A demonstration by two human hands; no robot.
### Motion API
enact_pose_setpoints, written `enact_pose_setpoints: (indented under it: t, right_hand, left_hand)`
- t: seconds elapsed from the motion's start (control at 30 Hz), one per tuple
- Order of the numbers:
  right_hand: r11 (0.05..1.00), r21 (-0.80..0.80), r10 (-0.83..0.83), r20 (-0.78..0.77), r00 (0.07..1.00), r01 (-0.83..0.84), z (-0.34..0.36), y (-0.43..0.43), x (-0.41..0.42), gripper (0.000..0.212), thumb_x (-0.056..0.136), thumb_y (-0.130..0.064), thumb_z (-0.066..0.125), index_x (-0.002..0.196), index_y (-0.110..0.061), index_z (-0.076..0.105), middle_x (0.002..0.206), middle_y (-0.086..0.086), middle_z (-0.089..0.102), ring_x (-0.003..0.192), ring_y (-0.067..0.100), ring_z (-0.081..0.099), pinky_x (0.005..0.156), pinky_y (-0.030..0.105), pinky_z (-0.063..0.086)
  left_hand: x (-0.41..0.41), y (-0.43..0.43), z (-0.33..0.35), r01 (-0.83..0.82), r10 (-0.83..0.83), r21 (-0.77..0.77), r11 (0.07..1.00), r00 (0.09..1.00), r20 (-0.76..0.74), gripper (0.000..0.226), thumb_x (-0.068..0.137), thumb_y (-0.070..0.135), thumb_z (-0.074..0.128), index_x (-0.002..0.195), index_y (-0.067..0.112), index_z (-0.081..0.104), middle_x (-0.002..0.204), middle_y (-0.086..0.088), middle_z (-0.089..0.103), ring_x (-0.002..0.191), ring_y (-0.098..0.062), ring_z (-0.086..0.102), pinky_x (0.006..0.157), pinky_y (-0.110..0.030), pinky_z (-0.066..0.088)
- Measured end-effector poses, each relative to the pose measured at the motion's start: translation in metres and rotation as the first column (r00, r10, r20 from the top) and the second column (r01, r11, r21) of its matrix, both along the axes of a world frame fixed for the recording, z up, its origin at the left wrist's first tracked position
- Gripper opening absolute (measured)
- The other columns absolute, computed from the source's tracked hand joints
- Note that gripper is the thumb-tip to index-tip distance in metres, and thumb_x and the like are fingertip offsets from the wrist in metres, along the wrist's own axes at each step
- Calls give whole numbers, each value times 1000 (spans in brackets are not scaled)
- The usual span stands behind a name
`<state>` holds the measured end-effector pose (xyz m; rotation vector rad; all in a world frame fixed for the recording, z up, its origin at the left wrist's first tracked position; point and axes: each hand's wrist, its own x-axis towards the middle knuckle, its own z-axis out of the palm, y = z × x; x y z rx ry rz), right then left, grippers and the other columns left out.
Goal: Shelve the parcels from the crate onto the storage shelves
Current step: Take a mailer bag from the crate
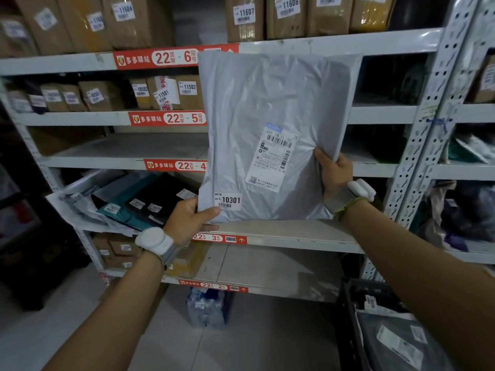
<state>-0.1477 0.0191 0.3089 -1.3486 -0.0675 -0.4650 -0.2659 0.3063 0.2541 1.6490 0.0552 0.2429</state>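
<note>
A large grey plastic mailer parcel [267,124] stands upright in front of the shelving, its bottom edge level with the shelf board marked 22-3 [294,231]. It carries a shipping label and a small sticker reading 10301. My left hand [191,219] grips its lower left corner, thumb over the front by the sticker. My right hand [333,174] holds its right edge, fingers curled round it. The dark crate [351,311] sits on the floor at lower right with more bagged parcels [396,341] inside.
Soft teal, black and grey parcels [128,202] lie stacked on the left of the 22-3 shelf. Cardboard boxes [166,92] fill the upper shelves 22-5 and 22-6. A wrapped bundle of bottles [207,309] stands on the floor under the rack. A perforated upright [426,124] bounds the bay at right.
</note>
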Motion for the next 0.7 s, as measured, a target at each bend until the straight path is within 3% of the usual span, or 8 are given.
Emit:
enact_pose_setpoints:
  t: [0.1,0.23,0.33,0.4,0.47,0.53,0.6,0.7]
  right_hand:
    - [1000,27,0,-14,1000,0,-2,7,0,7,89,-24,72,92,-19,68,91,3,67,86,17,60,77,27,48]
    - [995,88,46,-71,996,-39,-13,16,3,7,87,-27,74,83,-23,69,85,-4,69,94,24,65,86,34,54]
    - [978,183,127,-128,984,-102,-26,30,-1,17,84,-27,76,99,-19,72,95,-2,74,101,26,69,91,38,56]
    - [944,275,240,-187,953,-184,-38,42,-7,23,84,-21,76,106,-13,71,103,6,75,103,31,69,91,42,57]
    - [903,307,383,-253,888,-302,-53,52,-13,30,87,-11,72,116,-5,67,111,16,72,103,37,68,93,49,55]
    - [873,316,465,-308,830,-372,-68,47,-20,30,88,-7,67,118,-3,66,111,21,69,99,39,67,94,51,54]
    - [885,303,454,-388,802,-354,-86,52,-28,26,86,-10,69,112,-5,69,107,20,70,92,36,66,87,48,56]
    - [901,285,434,-554,711,-327,-123,59,-40,32,84,-14,71,114,-5,68,111,19,70,94,36,67,72,42,56]
  left_hand:
    - [1,3,-2,-16,15,-81,997,1000,-7,22,92,5,64,114,6,66,114,-10,72,100,-29,70,79,-38,61]
    - [-5,0,-16,4,-12,-418,908,1000,-15,25,87,6,65,112,5,66,118,-18,69,103,-31,70,87,-44,58]
    - [-10,0,-34,122,-101,-564,817,993,68,54,65,19,87,115,18,65,122,-14,69,110,-33,67,94,-49,54]
    - [-16,-3,-40,124,-89,-616,778,992,88,52,69,19,85,116,23,64,122,-9,69,111,-30,67,93,-49,54]
    - [-22,0,-45,22,6,-571,821,999,48,27,90,10,64,113,23,64,114,-4,73,101,-21,71,84,-41,59]
    - [-26,4,-52,-105,99,-480,871,994,-39,18,94,7,60,106,18,68,108,-5,74,92,-19,72,71,-33,61]
    - [-33,22,-69,-152,129,-409,900,988,-84,16,92,7,63,102,15,71,109,-9,74,90,-19,73,68,-30,60]
    - [-44,41,-92,-193,139,-333,923,974,-178,26,91,3,64,115,13,66,105,-7,73,86,-18,72,63,-24,59]
